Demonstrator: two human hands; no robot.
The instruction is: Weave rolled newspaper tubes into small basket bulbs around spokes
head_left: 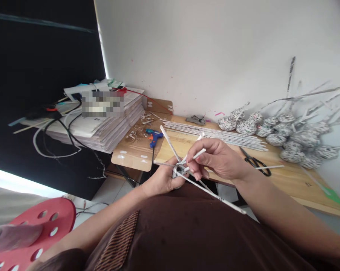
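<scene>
Close to my body, my left hand (161, 178) is wrapped round a small woven newspaper piece (175, 172) with a hollow middle. Several rolled paper sticks (215, 195) spread out from it in different directions, one reaching down to the right across my brown shirt. On the piece's right side my right hand (215, 158) is closed, thumb and fingers pinching one of these sticks (199, 153). The underside of the woven piece is hidden by my left hand and the shirt.
A blue glue gun (154, 138) lies on a cardboard sheet (130, 158). Behind my hands are a bundle of paper sticks (215, 134) and black scissors (255, 162). Woven paper shapes (294, 146) crowd the right side. A paper stack (113, 131) with cables stands left, a red stool (59, 210) below.
</scene>
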